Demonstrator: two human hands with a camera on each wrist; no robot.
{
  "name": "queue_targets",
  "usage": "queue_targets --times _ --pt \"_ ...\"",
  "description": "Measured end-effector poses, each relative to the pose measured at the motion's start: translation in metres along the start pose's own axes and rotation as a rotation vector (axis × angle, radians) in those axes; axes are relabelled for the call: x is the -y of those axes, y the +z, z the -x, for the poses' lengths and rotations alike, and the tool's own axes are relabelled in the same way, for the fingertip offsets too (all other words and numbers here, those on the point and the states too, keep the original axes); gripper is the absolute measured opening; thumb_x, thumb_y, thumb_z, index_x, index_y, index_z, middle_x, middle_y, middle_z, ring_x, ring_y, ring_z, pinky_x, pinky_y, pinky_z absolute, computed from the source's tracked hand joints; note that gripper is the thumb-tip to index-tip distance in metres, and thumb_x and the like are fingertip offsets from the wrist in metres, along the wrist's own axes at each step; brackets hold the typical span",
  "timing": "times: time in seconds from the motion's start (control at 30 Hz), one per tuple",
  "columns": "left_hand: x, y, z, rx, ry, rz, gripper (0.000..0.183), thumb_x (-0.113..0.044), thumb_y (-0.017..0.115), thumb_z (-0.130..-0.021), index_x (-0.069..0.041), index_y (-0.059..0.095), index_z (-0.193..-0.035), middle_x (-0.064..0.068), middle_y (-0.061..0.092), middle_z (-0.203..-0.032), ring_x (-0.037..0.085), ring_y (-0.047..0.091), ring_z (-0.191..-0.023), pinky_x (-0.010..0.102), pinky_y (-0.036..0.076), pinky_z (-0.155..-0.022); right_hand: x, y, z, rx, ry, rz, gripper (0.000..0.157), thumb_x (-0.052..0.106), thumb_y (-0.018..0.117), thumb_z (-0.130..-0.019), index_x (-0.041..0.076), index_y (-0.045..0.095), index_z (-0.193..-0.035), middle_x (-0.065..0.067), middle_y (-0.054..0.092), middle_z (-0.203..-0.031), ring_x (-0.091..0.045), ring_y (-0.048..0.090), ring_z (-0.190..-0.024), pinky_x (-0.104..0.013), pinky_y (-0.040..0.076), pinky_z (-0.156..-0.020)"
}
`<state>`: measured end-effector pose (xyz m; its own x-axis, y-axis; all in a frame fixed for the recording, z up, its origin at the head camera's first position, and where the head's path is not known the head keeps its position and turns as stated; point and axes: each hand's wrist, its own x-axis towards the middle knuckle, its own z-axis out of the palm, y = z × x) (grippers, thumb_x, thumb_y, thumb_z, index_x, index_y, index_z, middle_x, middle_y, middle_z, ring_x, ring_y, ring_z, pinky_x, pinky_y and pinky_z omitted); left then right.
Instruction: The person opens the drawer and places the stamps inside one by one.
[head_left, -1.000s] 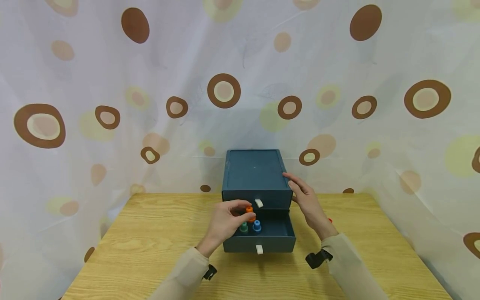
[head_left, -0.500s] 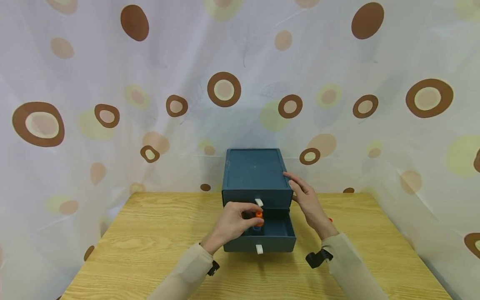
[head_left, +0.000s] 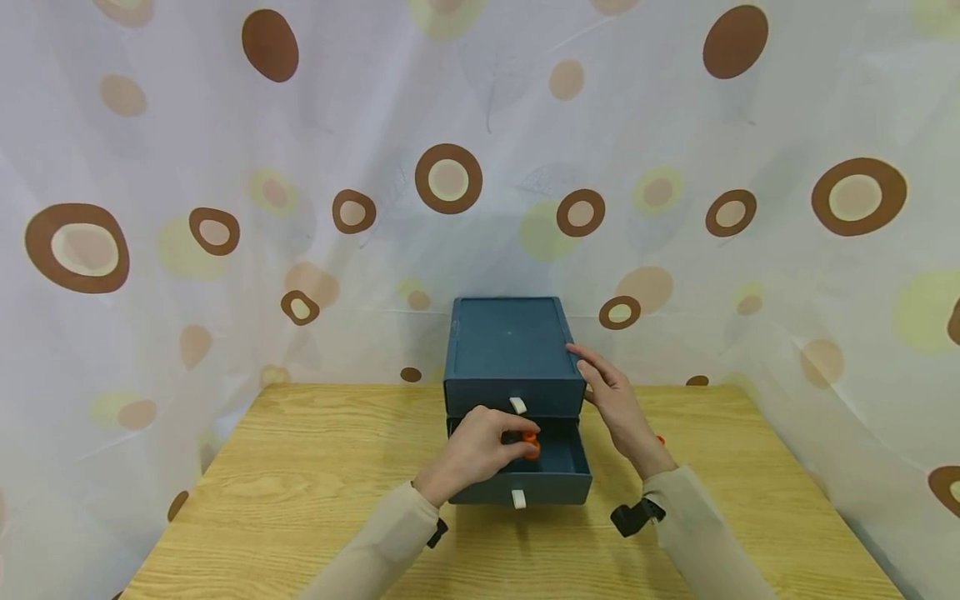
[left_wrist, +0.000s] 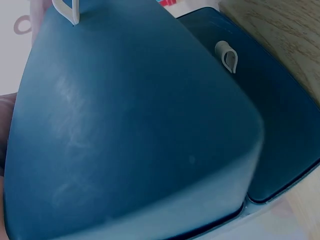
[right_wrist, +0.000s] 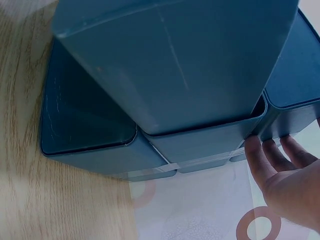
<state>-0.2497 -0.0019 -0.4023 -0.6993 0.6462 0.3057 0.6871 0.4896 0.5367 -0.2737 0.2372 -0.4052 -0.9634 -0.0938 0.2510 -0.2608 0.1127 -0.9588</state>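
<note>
A small, orange, stepped, plastic-looking piece [head_left: 531, 446] is pinched btwn thumb & fingertips of the L hand [head_left: 480, 446], the gap btwn them being just the piece's width. The piece is held in/just over the pulled-out, dark-blue, box-shaped plastic middle drawer [head_left: 555, 490], approx. mid-width; whether its floor is touched can't be told. Pt. of the drawer's inside is hidden by the L hand.

The R hand [head_left: 617, 408] is laid w/ fingers extended against the R side of the dark-blue, three-tier plastic drawer unit [head_left: 510, 342]; nothing is gripped by it, & fingertip contact w/ the side wall is shown in the R wrist view.

The closed dark-blue bottom drawer [left_wrist: 282, 110] is seen in the L wrist view, w/ its whitish looped tab [left_wrist: 227, 56]. The unit is stood on a light wood-grain table [head_left: 300, 500], in front of a white, brown-ringed curtain [head_left: 375, 108]. A small red item [head_left: 660, 440] is partly hidden behind the R forearm.
</note>
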Motion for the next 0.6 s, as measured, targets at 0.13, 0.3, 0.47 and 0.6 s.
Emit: queue_targets --times 0.13,0.3,0.47,0.6 --pt "0.0 0.003 -0.004 0.006 0.004 -0.029 0.025 -0.019 0.071 -0.09 -0.013 0.074 -0.115 0.0 0.076 -0.099 -0.002 0.051 -0.053 0.015 0.039 -0.047 -0.001 0.0 0.0 0.0 -0.007 -0.006 0.056 0.043 0.041 -0.105 0.011 0.038 -0.151 -0.009 0.021 -0.163 -0.035 0.023 -0.148 -0.062 0.028 -0.113" --pt "-0.002 0.007 -0.007 0.038 -0.016 -0.046 0.025 -0.019 0.072 -0.09 -0.013 0.075 -0.114 -0.001 0.076 -0.097 -0.002 0.05 -0.05 0.015 0.04 -0.047 -0.001 0.0 0.001 0.001 -0.013 -0.008 0.056 0.042 0.041 -0.105 0.011 0.038 -0.151 -0.009 0.021 -0.163 -0.034 0.021 -0.149 -0.063 0.027 -0.113" --pt "-0.003 0.011 -0.01 0.062 -0.01 -0.083 0.025 -0.018 0.072 -0.09 -0.013 0.074 -0.115 -0.001 0.076 -0.097 -0.003 0.05 -0.051 0.014 0.042 -0.049 -0.001 0.0 0.001 -0.001 -0.016 -0.003 0.054 0.041 0.04 -0.105 0.011 0.038 -0.151 -0.009 0.022 -0.163 -0.034 0.02 -0.149 -0.063 0.026 -0.113" --pt "-0.003 0.013 -0.013 0.083 -0.013 -0.111 0.026 -0.018 0.072 -0.09 -0.013 0.074 -0.115 -0.001 0.075 -0.101 -0.004 0.054 -0.057 0.013 0.044 -0.055 -0.001 0.0 0.001 0.0 -0.011 -0.002 0.055 0.042 0.041 -0.105 0.012 0.038 -0.151 -0.009 0.021 -0.163 -0.034 0.022 -0.149 -0.063 0.027 -0.113"
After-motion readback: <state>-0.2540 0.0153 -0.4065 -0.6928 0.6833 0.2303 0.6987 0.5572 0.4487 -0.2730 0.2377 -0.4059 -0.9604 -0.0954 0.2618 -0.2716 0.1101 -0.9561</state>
